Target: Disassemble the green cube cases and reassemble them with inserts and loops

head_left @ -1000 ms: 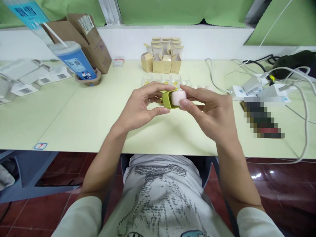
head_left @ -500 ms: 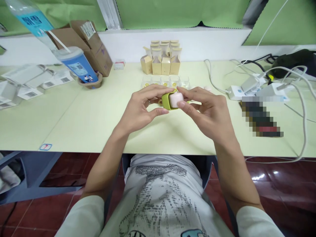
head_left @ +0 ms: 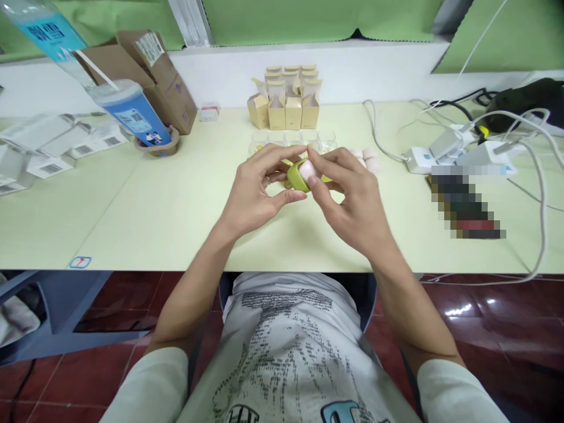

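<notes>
Above the table's middle, my left hand (head_left: pixel 255 191) grips a yellow-green sleeve (head_left: pixel 298 178) between thumb and fingers. My right hand (head_left: pixel 348 197) pinches a pale pink rounded piece (head_left: pixel 308 170), which sits partly inside the sleeve's opening. Just beyond the hands is a row of clear plastic cups (head_left: pixel 291 140) with yellow marks, partly hidden by my fingers. More pale pink pieces (head_left: pixel 369 160) lie on the table past my right hand.
Open cream boxes (head_left: pixel 294 114) stand near the wall. At left are white boxes (head_left: pixel 48 141), a blue cup (head_left: pixel 136 117), a bottle (head_left: pixel 50 38) and a cardboard box (head_left: pixel 170 82). Chargers with cables (head_left: pixel 453 144) and a pixelated dark object (head_left: pixel 467 205) lie at right.
The pink piece sits deeper in the sleeve, which is now more tilted. My right hand has moved left, uncovering pink pieces behind it.
</notes>
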`<state>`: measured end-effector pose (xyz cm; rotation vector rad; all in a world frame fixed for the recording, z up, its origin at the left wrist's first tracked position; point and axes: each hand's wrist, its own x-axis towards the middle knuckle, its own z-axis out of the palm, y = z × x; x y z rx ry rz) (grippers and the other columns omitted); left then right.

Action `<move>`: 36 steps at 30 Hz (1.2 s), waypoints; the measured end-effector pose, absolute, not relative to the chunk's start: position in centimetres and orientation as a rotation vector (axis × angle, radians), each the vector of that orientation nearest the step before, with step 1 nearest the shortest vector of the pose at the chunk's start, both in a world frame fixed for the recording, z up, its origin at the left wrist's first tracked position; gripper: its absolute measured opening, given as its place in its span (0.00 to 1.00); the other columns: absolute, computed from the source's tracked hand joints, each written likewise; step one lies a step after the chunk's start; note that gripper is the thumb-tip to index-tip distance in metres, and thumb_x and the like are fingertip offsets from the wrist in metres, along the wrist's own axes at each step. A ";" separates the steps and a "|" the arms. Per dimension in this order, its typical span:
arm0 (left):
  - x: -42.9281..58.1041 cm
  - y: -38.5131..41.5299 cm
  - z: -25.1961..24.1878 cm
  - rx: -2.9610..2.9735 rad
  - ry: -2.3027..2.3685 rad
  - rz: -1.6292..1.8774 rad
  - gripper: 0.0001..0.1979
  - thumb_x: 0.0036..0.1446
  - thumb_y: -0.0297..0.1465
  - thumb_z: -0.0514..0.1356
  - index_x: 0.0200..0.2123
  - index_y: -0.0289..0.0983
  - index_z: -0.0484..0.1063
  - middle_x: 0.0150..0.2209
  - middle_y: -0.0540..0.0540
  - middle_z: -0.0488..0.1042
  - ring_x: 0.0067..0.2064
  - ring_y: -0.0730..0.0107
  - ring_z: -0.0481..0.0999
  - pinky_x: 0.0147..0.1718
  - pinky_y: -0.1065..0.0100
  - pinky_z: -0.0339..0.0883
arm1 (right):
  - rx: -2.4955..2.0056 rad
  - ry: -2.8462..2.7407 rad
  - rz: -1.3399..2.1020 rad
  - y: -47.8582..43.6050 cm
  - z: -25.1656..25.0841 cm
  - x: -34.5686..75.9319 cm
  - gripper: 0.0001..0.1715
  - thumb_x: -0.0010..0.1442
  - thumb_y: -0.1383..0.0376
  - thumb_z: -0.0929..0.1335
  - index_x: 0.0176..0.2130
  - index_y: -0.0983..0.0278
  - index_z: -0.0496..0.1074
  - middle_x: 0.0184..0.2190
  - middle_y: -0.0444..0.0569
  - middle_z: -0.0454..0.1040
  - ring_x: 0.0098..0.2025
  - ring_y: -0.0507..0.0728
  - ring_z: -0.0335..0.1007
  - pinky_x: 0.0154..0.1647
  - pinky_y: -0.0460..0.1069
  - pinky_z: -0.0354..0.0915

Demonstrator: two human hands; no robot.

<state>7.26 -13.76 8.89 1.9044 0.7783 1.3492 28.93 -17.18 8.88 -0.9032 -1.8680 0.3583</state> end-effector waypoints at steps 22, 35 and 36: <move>7.5 -16.0 10.0 2.007 0.886 1.501 0.13 0.66 0.45 0.77 0.47 0.45 0.89 0.51 0.44 0.87 0.54 0.56 0.89 0.45 0.58 0.90 | -0.857 -1.977 0.008 -18.2 9.8 29.8 0.18 0.81 0.58 0.70 0.65 0.49 0.82 0.58 0.55 0.84 0.62 0.70 0.83 0.64 0.68 0.82; 8.1 -16.2 9.7 1.854 1.033 1.551 0.18 0.64 0.44 0.77 0.49 0.42 0.79 0.48 0.47 0.88 0.49 0.60 0.92 0.44 0.63 0.90 | -0.878 -1.950 -0.035 -18.2 9.3 28.9 0.17 0.82 0.59 0.68 0.62 0.49 0.84 0.58 0.55 0.84 0.61 0.68 0.84 0.63 0.66 0.85; 8.1 -16.2 9.7 1.871 1.021 1.557 0.17 0.65 0.44 0.76 0.48 0.42 0.79 0.47 0.47 0.88 0.49 0.60 0.92 0.45 0.63 0.90 | -0.874 -1.945 -0.050 -18.1 9.2 28.9 0.17 0.82 0.59 0.68 0.62 0.50 0.84 0.58 0.55 0.84 0.61 0.69 0.84 0.62 0.66 0.85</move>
